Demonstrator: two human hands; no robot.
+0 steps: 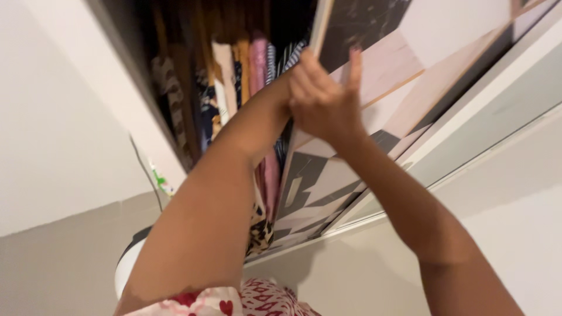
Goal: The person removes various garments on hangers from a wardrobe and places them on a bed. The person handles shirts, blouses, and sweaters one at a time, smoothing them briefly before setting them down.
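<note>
A wardrobe sliding door [410, 76] with a geometric pattern of pale pink, white, grey and black fills the upper right. My right hand [325, 102] is at the door's left edge, fingers curled on that edge and one finger stretched up along the panel. My left forearm [234, 152] reaches up from the lower left towards the same edge. The left hand itself is hidden behind my right hand, so its grip cannot be seen. Hanging clothes [240, 70] in stripes, pink and prints fill the open wardrobe just left of both hands.
A white wall [52, 117] borders the wardrobe on the left, with a grey band below. A thin cable and a small green-and-white item [162, 182] hang by the wardrobe frame. A white rounded object [126, 269] and heart-patterned red-and-white fabric [257, 298] sit at the bottom.
</note>
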